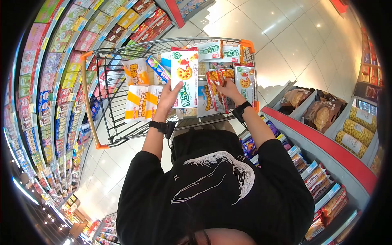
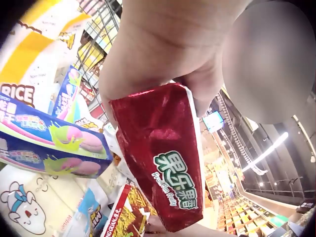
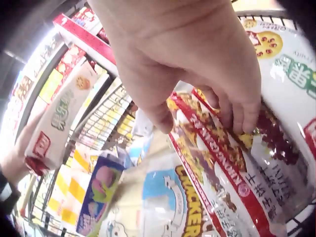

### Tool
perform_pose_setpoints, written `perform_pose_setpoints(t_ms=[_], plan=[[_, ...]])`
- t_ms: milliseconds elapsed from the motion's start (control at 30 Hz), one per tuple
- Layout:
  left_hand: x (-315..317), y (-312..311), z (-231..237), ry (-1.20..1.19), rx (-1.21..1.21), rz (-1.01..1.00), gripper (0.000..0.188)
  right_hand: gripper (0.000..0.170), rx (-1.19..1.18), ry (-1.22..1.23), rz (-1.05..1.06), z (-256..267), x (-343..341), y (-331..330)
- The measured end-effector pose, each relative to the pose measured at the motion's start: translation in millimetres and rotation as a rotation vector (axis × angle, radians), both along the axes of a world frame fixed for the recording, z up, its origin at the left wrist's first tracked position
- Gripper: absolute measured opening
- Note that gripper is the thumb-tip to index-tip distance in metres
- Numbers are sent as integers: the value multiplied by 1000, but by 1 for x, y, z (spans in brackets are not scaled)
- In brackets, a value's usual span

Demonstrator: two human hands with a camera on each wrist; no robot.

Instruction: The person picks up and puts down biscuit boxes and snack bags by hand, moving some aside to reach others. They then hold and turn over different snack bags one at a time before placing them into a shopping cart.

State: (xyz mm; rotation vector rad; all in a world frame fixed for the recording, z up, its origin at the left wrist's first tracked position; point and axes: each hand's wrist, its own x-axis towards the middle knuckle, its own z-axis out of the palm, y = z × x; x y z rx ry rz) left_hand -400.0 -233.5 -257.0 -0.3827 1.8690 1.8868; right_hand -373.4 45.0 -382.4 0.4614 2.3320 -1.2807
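My left hand (image 1: 166, 97) grips a long white biscuit packet (image 1: 185, 69) with cookie and fruit pictures, raised over the cart. In the left wrist view its red end (image 2: 158, 138) faces the camera. My right hand (image 1: 231, 90) pinches the top of a red, yellow and clear biscuit packet (image 3: 210, 143) at the cart's right side. The right wrist view shows the thumb and fingers (image 3: 242, 116) at its upper edge. Below lie cracker bags (image 3: 168, 192), a blue box (image 1: 158, 67) with pink biscuits, and orange-striped rice cracker bags (image 1: 136, 102).
The wire shopping cart (image 1: 116, 132) has orange corners and a tan handle (image 1: 92, 118). Shelves of boxed snacks (image 1: 53, 57) curve along the left. A red-edged display (image 1: 322, 141) with bagged goods stands close on the right. Tiled floor (image 1: 281, 41) stretches beyond the cart.
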Motion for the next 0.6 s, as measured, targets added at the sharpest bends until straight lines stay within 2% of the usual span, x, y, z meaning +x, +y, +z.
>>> perform_pose_setpoints(t_ms=[67,100,200,267,333,367,400,467,500,600], plan=[[5,-13,-4,-9,-45,14,38,62,34,10,24,-8,4,-15],[8,-15,-2,-4,-7,47,39,51,64,137,-9,-10,7,-20],[15,-23,8,-45,26,104,39,46,149,18,16,-14,-1,-17],[20,-31,21,-28,-25,108,38,46,143,66,18,-12,-1,-11],[30,-42,34,-11,-73,110,38,50,-3,90,-15,-5,-2,-2],[39,-50,41,-19,-48,177,37,44,-124,167,-79,-10,1,-1],[49,-56,49,-25,-22,244,36,44,-124,166,-78,-6,2,0],[63,-60,80,-23,-69,292,35,35,-529,10,-307,13,-1,-1],[70,-71,87,-39,-91,243,36,37,-520,-109,-341,28,-2,-2],[78,-85,119,-111,-135,132,37,42,-679,-98,-429,34,3,-12]])
